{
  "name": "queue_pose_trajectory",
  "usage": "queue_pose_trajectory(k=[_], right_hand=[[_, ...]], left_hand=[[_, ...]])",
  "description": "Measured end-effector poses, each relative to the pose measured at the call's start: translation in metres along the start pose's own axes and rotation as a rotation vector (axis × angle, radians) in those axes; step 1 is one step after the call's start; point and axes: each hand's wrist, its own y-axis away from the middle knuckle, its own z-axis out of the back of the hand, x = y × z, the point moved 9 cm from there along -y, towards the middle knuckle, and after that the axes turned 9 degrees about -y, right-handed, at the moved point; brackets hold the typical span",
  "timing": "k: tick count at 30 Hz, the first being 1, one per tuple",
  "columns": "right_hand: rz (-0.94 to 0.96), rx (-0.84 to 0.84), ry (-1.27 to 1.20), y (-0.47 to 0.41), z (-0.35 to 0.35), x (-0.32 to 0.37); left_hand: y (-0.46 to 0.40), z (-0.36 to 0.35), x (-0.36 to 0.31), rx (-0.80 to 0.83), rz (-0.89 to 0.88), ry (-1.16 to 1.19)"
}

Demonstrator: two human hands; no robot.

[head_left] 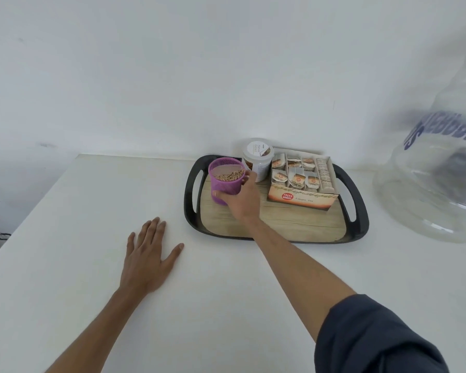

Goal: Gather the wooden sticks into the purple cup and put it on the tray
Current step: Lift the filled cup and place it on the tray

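The purple mesh cup (225, 181) stands tilted at the back left of the tray (275, 224), a black-rimmed tray with a wood-look floor. Wooden sticks (229, 175) fill the cup, their tips showing at the rim. My right hand (242, 199) is wrapped around the cup's right side and lower edge, reaching in from the front right. My left hand (148, 259) lies flat on the white table (92, 211), fingers spread, well to the left of the tray and holding nothing.
On the tray behind the cup stands a white lidded tub (258, 160), and to its right an open box of tea bags (303, 179). A large clear water bottle (441, 170) looms at the right edge. A white wall rises behind the table.
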Motion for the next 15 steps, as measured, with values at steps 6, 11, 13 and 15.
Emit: queue_pose_trajectory(k=[6, 11, 13, 15], right_hand=[[-0.012, -0.086, 0.183, -0.026, -0.009, 0.009], [-0.058, -0.093, 0.162, -0.041, -0.016, 0.010], [-0.084, -0.096, 0.148, -0.046, -0.017, 0.008], [-0.099, -0.085, 0.129, -0.049, -0.017, 0.006]], left_hand=[[0.000, -0.003, 0.000, -0.008, -0.010, -0.006], [0.000, -0.005, 0.001, 0.001, -0.010, -0.021], [0.001, -0.004, 0.000, -0.002, -0.011, -0.019], [0.000, -0.003, -0.001, 0.003, -0.012, -0.014]])
